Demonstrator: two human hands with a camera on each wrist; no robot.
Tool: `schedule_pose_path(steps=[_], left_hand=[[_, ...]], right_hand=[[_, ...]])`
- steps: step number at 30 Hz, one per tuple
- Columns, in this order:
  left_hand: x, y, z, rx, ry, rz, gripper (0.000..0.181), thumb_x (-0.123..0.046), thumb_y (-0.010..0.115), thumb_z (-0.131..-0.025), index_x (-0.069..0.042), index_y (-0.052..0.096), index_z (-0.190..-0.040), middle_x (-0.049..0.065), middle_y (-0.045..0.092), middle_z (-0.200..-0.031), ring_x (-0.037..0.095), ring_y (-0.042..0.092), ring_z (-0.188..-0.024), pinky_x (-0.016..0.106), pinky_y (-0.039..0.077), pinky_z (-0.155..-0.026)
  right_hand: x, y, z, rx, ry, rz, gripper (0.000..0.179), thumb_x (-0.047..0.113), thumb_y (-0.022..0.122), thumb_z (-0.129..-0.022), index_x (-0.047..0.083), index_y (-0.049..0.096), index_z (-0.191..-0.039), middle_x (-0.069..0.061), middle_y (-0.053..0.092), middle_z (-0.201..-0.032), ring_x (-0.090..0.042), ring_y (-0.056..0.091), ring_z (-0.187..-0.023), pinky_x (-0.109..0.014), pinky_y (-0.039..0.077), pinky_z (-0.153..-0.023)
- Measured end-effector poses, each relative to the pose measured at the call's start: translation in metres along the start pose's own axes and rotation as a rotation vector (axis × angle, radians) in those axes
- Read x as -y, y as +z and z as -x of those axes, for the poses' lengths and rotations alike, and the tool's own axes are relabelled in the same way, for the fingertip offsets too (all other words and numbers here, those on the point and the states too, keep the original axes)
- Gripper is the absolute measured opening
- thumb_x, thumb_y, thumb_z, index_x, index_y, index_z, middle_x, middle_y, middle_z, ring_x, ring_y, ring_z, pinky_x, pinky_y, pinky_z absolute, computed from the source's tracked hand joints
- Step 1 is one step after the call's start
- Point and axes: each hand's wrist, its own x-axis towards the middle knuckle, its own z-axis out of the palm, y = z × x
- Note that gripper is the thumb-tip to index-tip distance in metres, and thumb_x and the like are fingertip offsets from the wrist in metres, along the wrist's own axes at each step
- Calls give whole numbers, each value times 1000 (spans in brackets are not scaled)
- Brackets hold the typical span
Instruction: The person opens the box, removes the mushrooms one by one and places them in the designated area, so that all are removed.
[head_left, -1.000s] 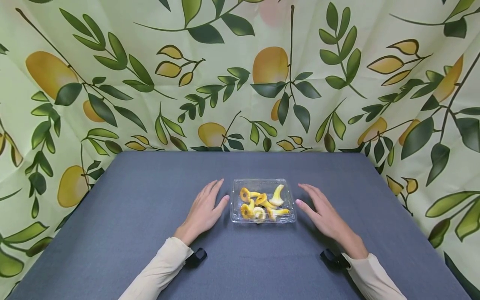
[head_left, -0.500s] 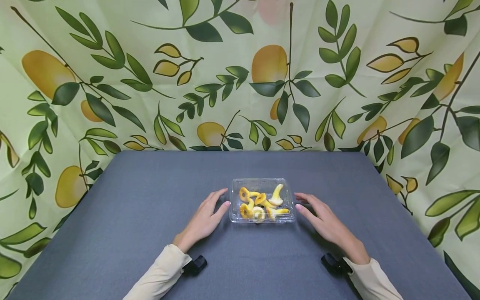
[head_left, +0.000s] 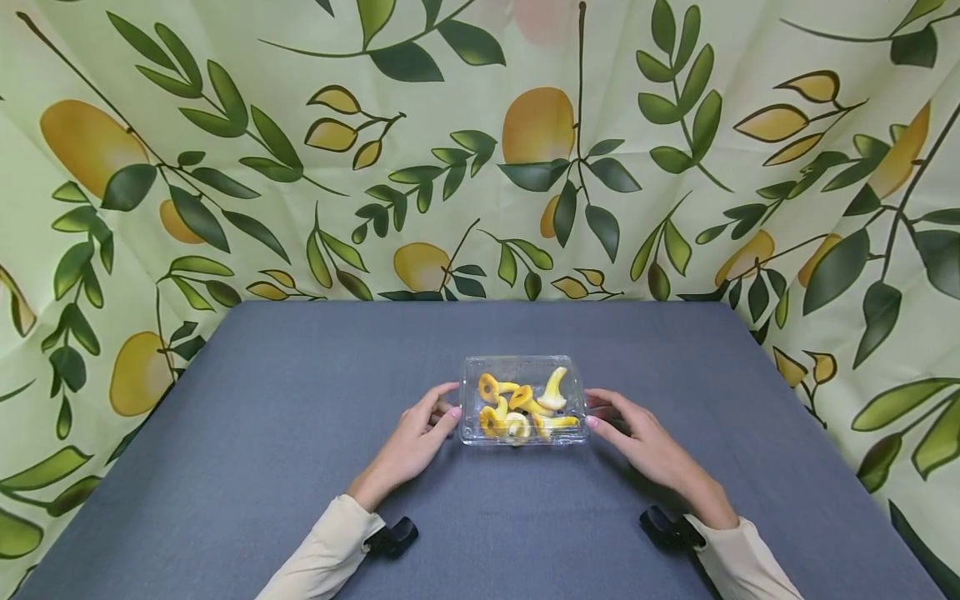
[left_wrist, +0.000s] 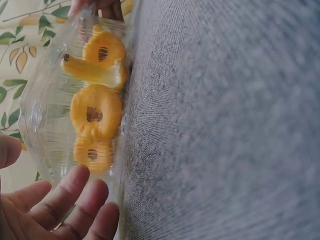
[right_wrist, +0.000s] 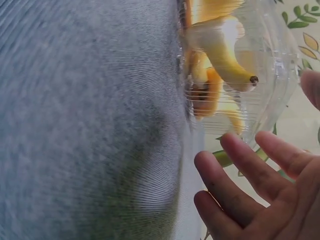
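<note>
A clear plastic clamshell box (head_left: 525, 368) lies flat on the cloth, its lid down. Inside are several yellow trumpet-shaped mushrooms (head_left: 553, 390), which look like chanterelles. My left hand (head_left: 411, 437) is at the box's left side, fingertips at the wall. On the other side, my right hand (head_left: 647, 435) has its thumb and fingertips by the right wall. Both wrist views show loosely bent fingers (left_wrist: 70, 187) close to the clear wall (right_wrist: 280, 55), not wrapped round it. Whether every fingertip touches the plastic, I cannot tell.
Blue-grey cloth (head_left: 360, 350) covers the table. A curtain (head_left: 465, 100) printed with leaves and yellow fruit hangs behind and along both sides. A dark wrist device (head_left: 393, 537) sits at the left cuff, and another (head_left: 667, 529) at the right.
Both hands have moved inward to the box's sides, and their fingertips have come lower. The box stays practically in place.
</note>
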Motion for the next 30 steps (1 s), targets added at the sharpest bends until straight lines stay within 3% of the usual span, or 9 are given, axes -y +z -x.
schedule_pose_path(steps=[9, 17, 26, 30], left_hand=[[4, -1, 2, 95, -47, 133, 45, -16, 55, -101, -6, 43, -143, 15, 69, -95, 17, 65, -72, 23, 50, -60], [10, -1, 0, 175, -51, 242, 28, -14, 53, -102, 6, 44, -120, 27, 65, -90, 16, 61, -62, 27, 51, -52], [9, -1, 0, 276, -126, 382, 26, -17, 44, -105, 6, 41, -118, 19, 65, -88, 12, 62, -62, 22, 49, -49], [8, -1, 1, 303, -122, 391, 27, -18, 41, -106, 6, 39, -119, 27, 67, -91, 11, 63, -64, 20, 48, -50]], right_hand=[[1, -3, 2, 63, 45, -89, 59, 31, 68, -94, 7, 45, -144, -17, 58, -135, -30, 61, -117, -48, 50, -98], [-3, -4, 0, 94, 57, -164, 65, 25, 74, -89, 3, 44, -143, -21, 55, -137, -35, 59, -118, -52, 48, -99], [-4, -2, -1, 126, 53, -196, 62, 22, 73, -90, 0, 43, -140, -22, 59, -131, -37, 60, -117, -50, 49, -98], [-1, -3, 0, 135, 57, -193, 59, 22, 70, -93, 0, 43, -140, -23, 58, -132, -38, 59, -118, -49, 50, -98]])
